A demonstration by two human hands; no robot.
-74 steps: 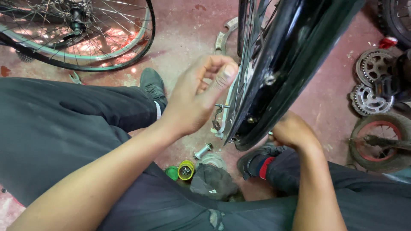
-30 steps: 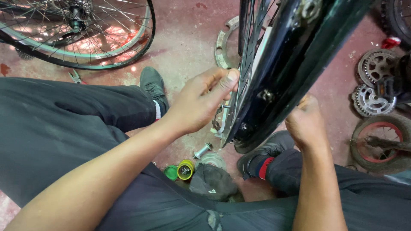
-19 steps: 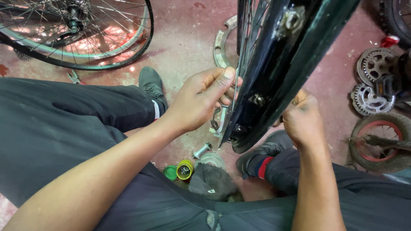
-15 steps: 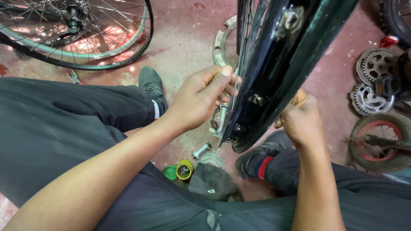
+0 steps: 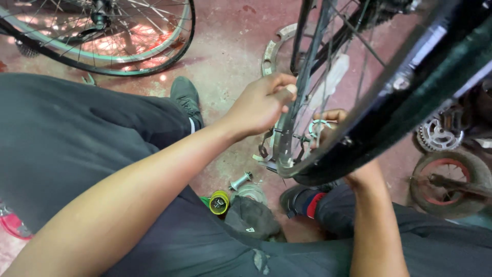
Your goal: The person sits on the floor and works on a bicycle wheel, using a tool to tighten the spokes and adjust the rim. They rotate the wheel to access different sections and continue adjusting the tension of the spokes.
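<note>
Red workshop floor — the bicycle wheel has tilted lower across the lap. Left hand pinches its rim; right hand has slid behind the spokes — grip unclear.

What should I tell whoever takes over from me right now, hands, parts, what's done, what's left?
Left hand: fingers pinched on the rim of the bicycle wheel held upright between the knees.
Right hand: behind the spokes, mostly hidden by the black tyre; whether it grips anything cannot be told.
On the floor: a small metal axle part, a yellow-green roll, a dark cloth, a second wheel top left, sprockets at right.
Done: wheel is off any bike, tyre on.
Left: work at the spokes is not finished; loose parts still lie on the floor.
</note>
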